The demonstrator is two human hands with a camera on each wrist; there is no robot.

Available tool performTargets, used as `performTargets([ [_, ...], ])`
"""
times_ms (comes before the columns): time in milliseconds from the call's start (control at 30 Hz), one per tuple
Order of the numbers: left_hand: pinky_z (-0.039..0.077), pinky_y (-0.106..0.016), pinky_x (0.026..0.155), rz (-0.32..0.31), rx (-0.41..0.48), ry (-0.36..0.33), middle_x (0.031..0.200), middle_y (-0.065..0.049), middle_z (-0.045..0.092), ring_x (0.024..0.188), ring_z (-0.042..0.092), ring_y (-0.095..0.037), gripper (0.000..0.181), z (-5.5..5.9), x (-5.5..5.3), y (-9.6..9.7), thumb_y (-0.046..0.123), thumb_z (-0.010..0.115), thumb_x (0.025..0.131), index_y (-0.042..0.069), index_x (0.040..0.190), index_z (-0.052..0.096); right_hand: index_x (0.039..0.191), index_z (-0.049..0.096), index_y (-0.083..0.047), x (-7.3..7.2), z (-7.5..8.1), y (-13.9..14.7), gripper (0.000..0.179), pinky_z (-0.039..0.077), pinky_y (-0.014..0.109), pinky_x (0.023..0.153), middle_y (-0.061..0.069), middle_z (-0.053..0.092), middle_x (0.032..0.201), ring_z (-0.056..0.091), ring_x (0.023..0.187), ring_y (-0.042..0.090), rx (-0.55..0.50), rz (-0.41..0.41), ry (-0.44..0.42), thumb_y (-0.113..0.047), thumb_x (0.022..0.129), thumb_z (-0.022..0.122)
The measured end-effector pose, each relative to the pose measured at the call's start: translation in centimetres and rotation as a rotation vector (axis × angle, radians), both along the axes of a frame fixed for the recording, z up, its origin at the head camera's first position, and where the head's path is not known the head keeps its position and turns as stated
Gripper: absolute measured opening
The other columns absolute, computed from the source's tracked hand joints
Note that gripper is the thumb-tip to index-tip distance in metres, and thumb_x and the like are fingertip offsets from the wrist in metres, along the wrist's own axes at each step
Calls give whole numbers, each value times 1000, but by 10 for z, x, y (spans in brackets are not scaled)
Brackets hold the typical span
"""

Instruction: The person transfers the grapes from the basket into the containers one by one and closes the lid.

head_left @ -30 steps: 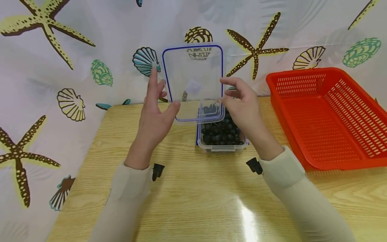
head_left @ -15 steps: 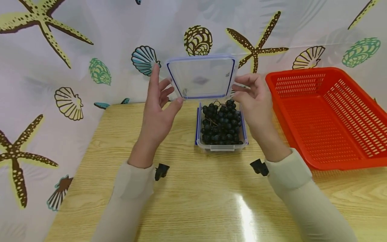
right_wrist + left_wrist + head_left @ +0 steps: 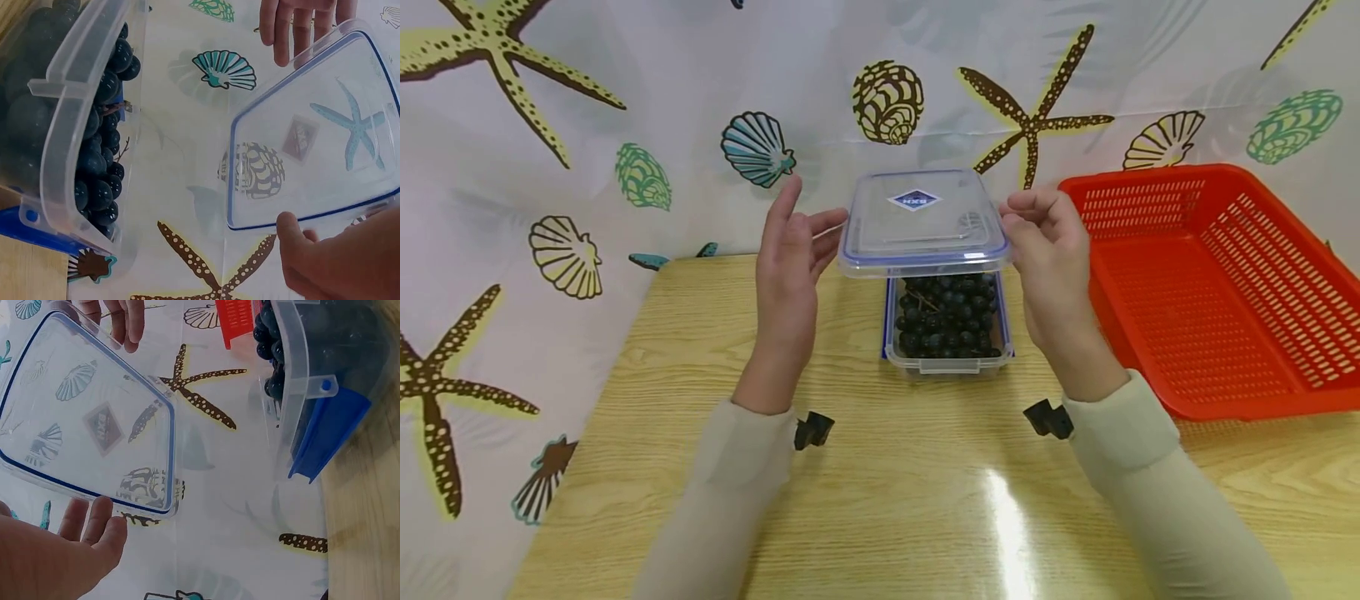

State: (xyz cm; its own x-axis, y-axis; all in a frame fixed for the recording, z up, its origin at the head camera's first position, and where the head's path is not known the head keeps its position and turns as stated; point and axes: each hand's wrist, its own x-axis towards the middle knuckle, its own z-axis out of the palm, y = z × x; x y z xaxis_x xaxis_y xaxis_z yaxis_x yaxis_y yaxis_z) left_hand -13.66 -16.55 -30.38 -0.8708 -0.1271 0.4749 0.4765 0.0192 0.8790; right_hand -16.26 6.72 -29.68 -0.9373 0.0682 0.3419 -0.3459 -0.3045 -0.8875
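A clear plastic lid (image 3: 925,217) with a blue seal and a diamond-shaped label hangs level above the far part of a clear food container (image 3: 951,365). Dark grapes (image 3: 947,321) on their stems fill the container, which stands on the table; the lid hides its back portion. My right hand (image 3: 1052,258) pinches the lid's right edge between thumb and fingers. On the other side, my left hand (image 3: 790,275) has its fingers extended, fingertips right at the left edge. Blue side latches (image 3: 331,434) of the container hang down unfastened.
A red plastic basket (image 3: 1217,308) stands to the right, close beside my right forearm. Behind the wooden table (image 3: 887,500) hangs a white cloth (image 3: 820,50) printed with starfish and shells. Small black mounts (image 3: 814,430) sit at both wrists.
The lid has tipped from upright to level, its label now facing up, and has shifted right and over the container. Both hands turned with it; the container stayed put.
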Motion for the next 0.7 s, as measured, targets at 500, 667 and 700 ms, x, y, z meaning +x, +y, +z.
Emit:
performTargets([
  [500, 43, -28, 83, 153, 196, -293, 126, -8, 45, 101, 47, -19, 63, -30, -26, 46, -2, 59, 94, 12, 152, 42, 136, 59, 0, -1, -29, -11, 46, 55, 30, 84, 13, 51, 133, 53, 106, 23, 237, -81, -125, 9, 91, 52],
  [667, 40, -27, 105, 77, 177, -385, 159, -9, 31, 144, 33, -21, 73, -38, -31, 49, -8, 50, 95, 11, 161, 26, 136, 62, -6, 0, -38, -11, 46, 51, 34, 88, 10, 48, 140, 46, 115, 25, 395, -133, -171, 6, 93, 51],
  [700, 38, -27, 108, 57, 167, -399, 162, -8, 27, 148, 27, -20, 75, -40, -32, 49, -9, 48, 95, 11, 162, 22, 136, 62, -6, 0, -39, -10, 47, 49, 36, 93, 10, 48, 142, 45, 121, 25, 418, -130, -169, 7, 93, 49],
])
